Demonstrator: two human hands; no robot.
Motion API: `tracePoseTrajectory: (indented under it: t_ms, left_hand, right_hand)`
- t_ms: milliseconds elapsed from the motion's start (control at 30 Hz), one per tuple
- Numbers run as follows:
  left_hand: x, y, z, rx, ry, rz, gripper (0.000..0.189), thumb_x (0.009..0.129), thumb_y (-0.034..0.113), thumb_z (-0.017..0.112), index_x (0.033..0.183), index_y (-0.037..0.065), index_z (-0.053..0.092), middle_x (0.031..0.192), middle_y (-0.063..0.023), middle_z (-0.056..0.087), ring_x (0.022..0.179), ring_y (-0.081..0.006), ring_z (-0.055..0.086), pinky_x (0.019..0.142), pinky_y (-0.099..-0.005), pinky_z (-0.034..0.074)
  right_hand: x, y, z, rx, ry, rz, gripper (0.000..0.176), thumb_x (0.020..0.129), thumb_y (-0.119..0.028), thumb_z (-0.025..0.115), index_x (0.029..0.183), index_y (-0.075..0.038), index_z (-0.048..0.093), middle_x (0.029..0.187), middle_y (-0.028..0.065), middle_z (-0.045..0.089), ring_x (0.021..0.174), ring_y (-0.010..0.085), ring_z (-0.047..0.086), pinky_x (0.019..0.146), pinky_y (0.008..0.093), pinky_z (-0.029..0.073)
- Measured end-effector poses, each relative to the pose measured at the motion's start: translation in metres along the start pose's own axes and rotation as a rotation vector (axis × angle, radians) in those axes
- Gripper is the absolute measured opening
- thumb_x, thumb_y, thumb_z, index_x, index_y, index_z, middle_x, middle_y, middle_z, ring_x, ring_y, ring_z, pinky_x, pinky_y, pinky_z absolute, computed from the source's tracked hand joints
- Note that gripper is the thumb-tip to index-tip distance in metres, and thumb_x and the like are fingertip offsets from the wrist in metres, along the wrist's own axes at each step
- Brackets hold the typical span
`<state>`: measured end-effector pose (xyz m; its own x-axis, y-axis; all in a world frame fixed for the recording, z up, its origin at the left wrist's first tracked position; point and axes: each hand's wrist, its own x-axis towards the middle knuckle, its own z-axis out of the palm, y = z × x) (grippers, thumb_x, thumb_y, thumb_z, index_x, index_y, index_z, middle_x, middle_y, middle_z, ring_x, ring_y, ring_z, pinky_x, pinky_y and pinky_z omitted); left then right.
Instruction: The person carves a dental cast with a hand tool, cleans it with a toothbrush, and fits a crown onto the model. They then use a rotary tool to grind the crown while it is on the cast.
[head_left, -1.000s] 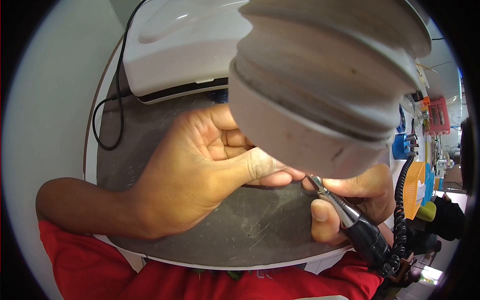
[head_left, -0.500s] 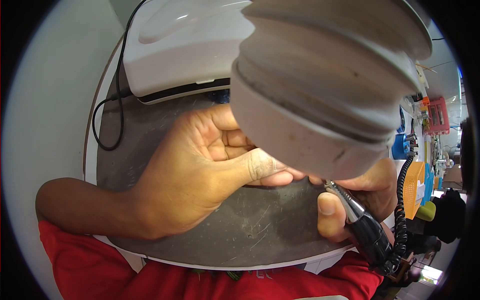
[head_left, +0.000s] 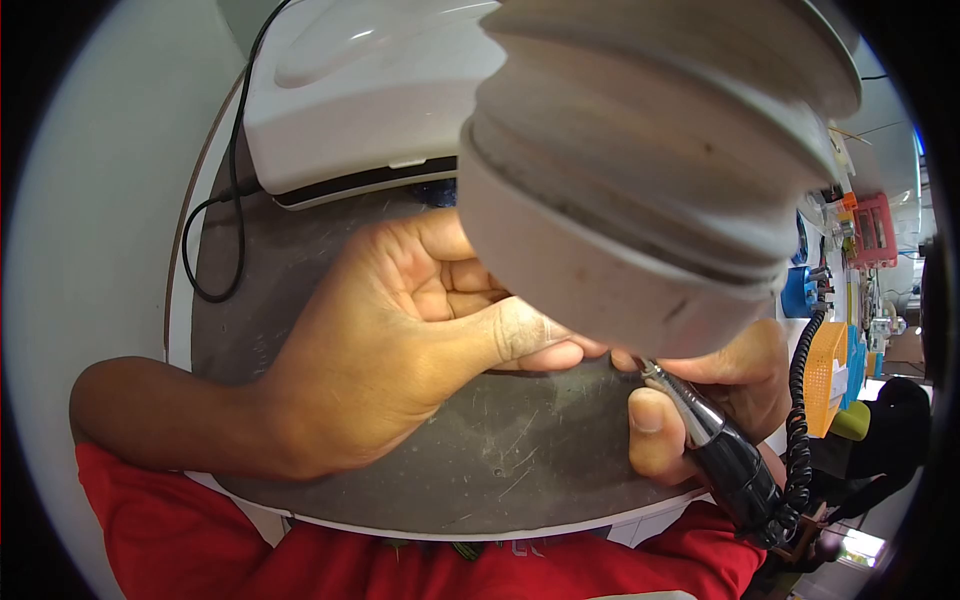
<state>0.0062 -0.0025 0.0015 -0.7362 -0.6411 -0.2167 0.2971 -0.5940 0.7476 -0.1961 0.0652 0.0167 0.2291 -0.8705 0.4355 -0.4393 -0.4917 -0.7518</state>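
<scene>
My left hand (head_left: 400, 350) is closed over the grey tabletop (head_left: 480, 450), thumb pressed toward the index finger. Its fingertips pass under a large ribbed grey hood (head_left: 640, 220), so what they pinch is hidden. On the right, my right hand (head_left: 740, 380) is wrapped round a black and silver rotary handpiece (head_left: 725, 450), whose metal tip points up and left toward the left fingertips. The hood covers the handpiece's working end and part of the right hand. A coiled black cord (head_left: 800, 430) rises beside the handpiece.
A white rounded machine (head_left: 370, 110) stands at the back left with a black cable (head_left: 240, 240) looping beside it. Along the right are a blue object (head_left: 800, 292), an orange perforated basket (head_left: 825, 375), a pink frame (head_left: 875, 230) and a black item (head_left: 890, 430).
My right hand and the handpiece have shifted very slightly to the left. The left hand keeps the same pose.
</scene>
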Motion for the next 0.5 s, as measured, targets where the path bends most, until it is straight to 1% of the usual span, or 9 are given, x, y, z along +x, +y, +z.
tracePoseTrajectory:
  t_ms: [67, 133, 300, 367, 500]
  left_hand:
    - [0.0007, -0.0020, -0.0009, 0.040, -0.001, 0.023, 0.021, 0.080, -0.004, 0.063, 0.102, -0.002, 0.063, 0.100, -0.0129, 0.064, 0.096, -0.0185, 0.062, 0.089, -0.0282, 0.051]
    - [0.0004, -0.0008, -0.0002, 0.030, 0.009, 0.001, 0.022, 0.080, -0.004, 0.063, 0.102, -0.002, 0.063, 0.100, -0.0129, 0.064, 0.096, -0.0184, 0.062, 0.090, -0.0279, 0.050]
    - [0.0003, 0.0022, 0.0013, -0.024, 0.023, -0.024, 0.023, 0.081, -0.004, 0.063, 0.103, -0.002, 0.062, 0.100, -0.0129, 0.064, 0.096, -0.0184, 0.062, 0.090, -0.0278, 0.050]
    - [0.0004, 0.0006, -0.0003, 0.047, 0.002, -0.012, 0.024, 0.081, -0.004, 0.062, 0.105, -0.003, 0.061, 0.102, -0.0133, 0.064, 0.097, -0.0186, 0.062, 0.090, -0.0279, 0.050]
    - [0.0001, 0.0016, 0.0005, 0.035, 0.008, -0.038, 0.024, 0.082, -0.004, 0.061, 0.107, -0.003, 0.060, 0.104, -0.0140, 0.063, 0.098, -0.0191, 0.062, 0.091, -0.0282, 0.050]
  right_hand:
    - [-0.0005, 0.0002, -0.0008, -0.019, -0.028, -0.003, 0.019, 0.077, -0.011, 0.065, 0.092, -0.001, 0.058, 0.086, 0.0111, 0.065, 0.082, 0.0159, 0.060, 0.076, 0.0250, 0.046]
    - [-0.0032, 0.0017, 0.0002, 0.009, -0.003, 0.021, 0.021, 0.076, -0.009, 0.065, 0.095, 0.000, 0.060, 0.087, 0.0097, 0.065, 0.084, 0.0143, 0.060, 0.078, 0.0208, 0.045]
    - [-0.0022, 0.0009, 0.0020, -0.012, -0.002, 0.007, 0.022, 0.078, -0.010, 0.064, 0.098, 0.000, 0.060, 0.087, 0.0097, 0.064, 0.082, 0.0135, 0.060, 0.076, 0.0201, 0.045]
    - [-0.0020, 0.0001, 0.0015, -0.021, -0.004, 0.005, 0.022, 0.079, -0.010, 0.063, 0.099, 0.000, 0.060, 0.086, 0.0096, 0.064, 0.082, 0.0131, 0.059, 0.075, 0.0199, 0.045]
    - [-0.0011, -0.0011, 0.0020, -0.035, -0.007, 0.003, 0.023, 0.081, -0.011, 0.063, 0.101, 0.000, 0.060, 0.086, 0.0096, 0.064, 0.080, 0.0125, 0.059, 0.073, 0.0194, 0.045]
